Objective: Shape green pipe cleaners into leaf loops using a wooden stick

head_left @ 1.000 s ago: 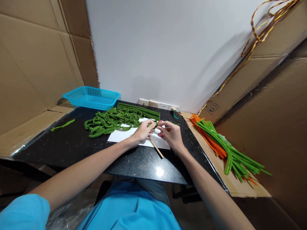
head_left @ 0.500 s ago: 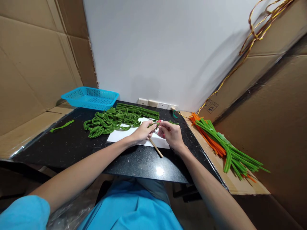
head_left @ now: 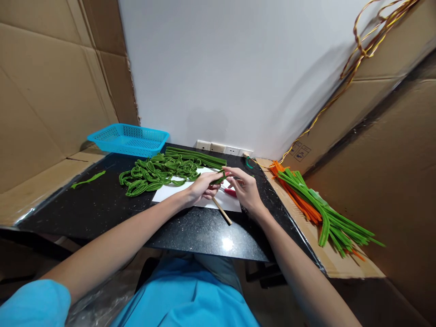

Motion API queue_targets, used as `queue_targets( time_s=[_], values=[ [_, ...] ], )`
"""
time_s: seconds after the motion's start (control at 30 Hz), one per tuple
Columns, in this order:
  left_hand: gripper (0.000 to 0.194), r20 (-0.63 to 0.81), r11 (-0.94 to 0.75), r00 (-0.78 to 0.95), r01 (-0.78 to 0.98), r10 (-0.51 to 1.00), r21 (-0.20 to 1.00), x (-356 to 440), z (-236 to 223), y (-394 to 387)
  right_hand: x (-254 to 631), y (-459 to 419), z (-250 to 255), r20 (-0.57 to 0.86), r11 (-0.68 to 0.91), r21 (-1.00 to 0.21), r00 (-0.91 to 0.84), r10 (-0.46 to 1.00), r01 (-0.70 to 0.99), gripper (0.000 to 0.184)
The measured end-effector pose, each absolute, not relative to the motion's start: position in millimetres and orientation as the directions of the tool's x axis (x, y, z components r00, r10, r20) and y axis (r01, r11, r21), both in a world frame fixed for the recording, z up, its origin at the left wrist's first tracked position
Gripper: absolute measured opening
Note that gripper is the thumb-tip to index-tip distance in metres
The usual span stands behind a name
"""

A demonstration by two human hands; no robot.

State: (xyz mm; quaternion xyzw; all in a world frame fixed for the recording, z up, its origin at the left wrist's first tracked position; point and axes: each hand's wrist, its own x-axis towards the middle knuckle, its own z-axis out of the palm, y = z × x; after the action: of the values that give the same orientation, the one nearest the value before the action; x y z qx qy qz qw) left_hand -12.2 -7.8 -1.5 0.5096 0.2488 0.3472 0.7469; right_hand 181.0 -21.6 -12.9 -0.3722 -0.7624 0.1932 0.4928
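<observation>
My left hand is closed on a small bent green pipe cleaner above a white sheet of paper. My right hand meets it from the right, thumb and index finger at the end of the pipe cleaner. Under the hands lies a red-handled tool, its metal end partly hidden. A thin wooden stick sticks out toward me from below my left hand. Left of the paper is a heap of looped green pipe cleaners.
Straight dark green pipe cleaners lie behind the heap. A blue plastic basket stands at the back left. Orange stems and bright green stems rest on cardboard at the right. Wall sockets line the back edge.
My right hand's fingers have loosened and shifted slightly, with the index finger now stretched over the pipe cleaner. More of the red handle shows. My left hand stays nearly in place.
</observation>
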Motion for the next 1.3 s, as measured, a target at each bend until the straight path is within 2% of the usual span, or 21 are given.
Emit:
queue_targets(
  time_s=[0.1, 0.23, 0.5, 0.77, 0.87, 0.97, 1.07, 1.13, 1.3],
  values=[
    [0.034, -0.008, 0.229, 0.68, -0.236, 0.733, 0.944, -13.4, 0.3, -9.0, 182.2, -20.9, -13.6, 0.574, 0.618, -0.711, -0.229, 0.786, 0.336, 0.032],
    [0.044, 0.088, 0.13, 0.718, -0.243, 0.69, 0.961, -13.5, -4.1, -8.1, 181.6, -21.7, -12.5, 0.577, 0.594, -0.741, -0.156, 0.802, 0.311, 0.031],
    [0.042, 0.165, -0.01, 0.612, -0.247, 0.773, 0.969, -10.4, -12.8, -4.2, 178.2, -22.7, -9.7, 0.534, 0.538, -0.818, -0.079, 0.842, 0.202, 0.025],
    [0.039, 0.165, 0.029, 0.584, -0.308, 0.795, 0.951, -10.1, -13.2, -2.9, 175.9, -17.7, -11.0, 0.411, 0.414, -0.904, -0.048, 0.91, 0.111, 0.034],
    [0.04, 0.157, 0.041, 0.561, -0.323, 0.813, 0.946, -8.8, -13.7, -2.8, 174.6, -19.0, -11.9, 0.416, 0.42, -0.898, -0.061, 0.907, 0.126, 0.033],
    [0.04, 0.134, 0.072, 0.551, -0.335, 0.824, 0.939, -7.7, -13.7, -3.6, 171.5, -24.5, -11.9, 0.516, 0.513, -0.817, -0.062, 0.854, 0.264, 0.025],
    [0.037, 0.124, 0.078, 0.54, -0.335, 0.832, 0.939, -6.7, -13.0, -5.1, 167.8, -30.3, -12.5, 0.683, 0.629, -0.624, -0.066, 0.727, 0.464, 0.014],
    [0.035, 0.118, 0.075, 0.53, -0.328, 0.84, 0.942, -6.2, -12.0, -6.3, 166.4, -32.3, -13.6, 0.766, 0.681, -0.498, -0.096, 0.636, 0.536, 0.009],
    [0.03, 0.096, 0.071, 0.513, -0.295, 0.853, 0.953, -5.9, -9.5, -8.3, 169.9, -31.7, -17.3, 0.829, 0.718, -0.292, -0.208, 0.52, 0.632, 0.008]
  ],
)
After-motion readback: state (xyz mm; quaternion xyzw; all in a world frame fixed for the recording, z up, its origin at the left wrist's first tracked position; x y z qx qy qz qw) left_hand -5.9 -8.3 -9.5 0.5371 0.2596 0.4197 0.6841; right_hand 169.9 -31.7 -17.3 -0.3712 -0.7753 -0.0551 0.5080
